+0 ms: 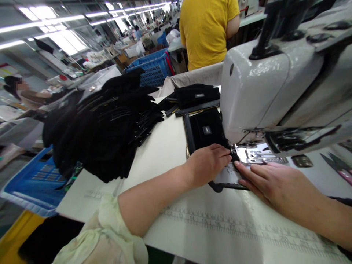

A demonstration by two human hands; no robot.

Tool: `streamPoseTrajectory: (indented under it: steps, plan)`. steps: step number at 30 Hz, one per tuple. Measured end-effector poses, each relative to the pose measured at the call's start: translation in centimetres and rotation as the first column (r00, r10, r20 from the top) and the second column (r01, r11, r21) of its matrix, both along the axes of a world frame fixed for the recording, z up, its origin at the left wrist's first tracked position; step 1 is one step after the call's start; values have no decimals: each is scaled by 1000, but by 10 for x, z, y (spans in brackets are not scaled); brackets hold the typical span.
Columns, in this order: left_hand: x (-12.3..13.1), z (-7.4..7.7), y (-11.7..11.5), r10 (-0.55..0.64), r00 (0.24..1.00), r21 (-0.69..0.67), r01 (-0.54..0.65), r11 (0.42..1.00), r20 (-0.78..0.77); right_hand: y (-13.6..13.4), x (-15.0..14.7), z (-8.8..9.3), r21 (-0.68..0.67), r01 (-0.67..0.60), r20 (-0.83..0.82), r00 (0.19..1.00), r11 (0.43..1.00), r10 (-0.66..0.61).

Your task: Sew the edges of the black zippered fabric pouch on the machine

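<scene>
A black fabric pouch (200,128) with a small label and dark edging lies under the white sewing machine (247,91). My left hand (207,163) is on the pouch just left of the needle area, its fingers bent and pressed together over the material; the thumb is hidden. Right of the needle area, my right hand (271,181) lies with fingers stretched out across a pale, shiny part of the work (227,174). The fingertips of both hands are close together by the presser foot. More black pouches (196,96) lie behind, one with a label.
A large heap of black fabric pieces (104,124) covers the table's left side, above a blue crate (35,187). Scissors (337,167) lie at the right. Ruler markings (220,222) run along the white tabletop (165,154). A person in a yellow shirt (206,33) is beyond the machine.
</scene>
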State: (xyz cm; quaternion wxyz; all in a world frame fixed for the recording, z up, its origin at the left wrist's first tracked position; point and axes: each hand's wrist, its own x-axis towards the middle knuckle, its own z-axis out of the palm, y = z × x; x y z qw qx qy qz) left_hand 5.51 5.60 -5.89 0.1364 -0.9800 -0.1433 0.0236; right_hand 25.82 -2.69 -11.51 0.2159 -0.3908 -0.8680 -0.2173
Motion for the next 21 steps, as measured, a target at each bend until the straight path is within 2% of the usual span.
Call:
streamPoseTrajectory:
  steps: [8, 21]
  plan:
    - [5, 7, 2, 79, 996, -15, -79, 997, -35, 0, -2, -1, 5, 6, 3, 1000, 1000, -6]
    - [8, 13, 1, 123, 990, -31, -125, 992, -69, 0, -2, -1, 15, 5, 0, 1000, 1000, -5]
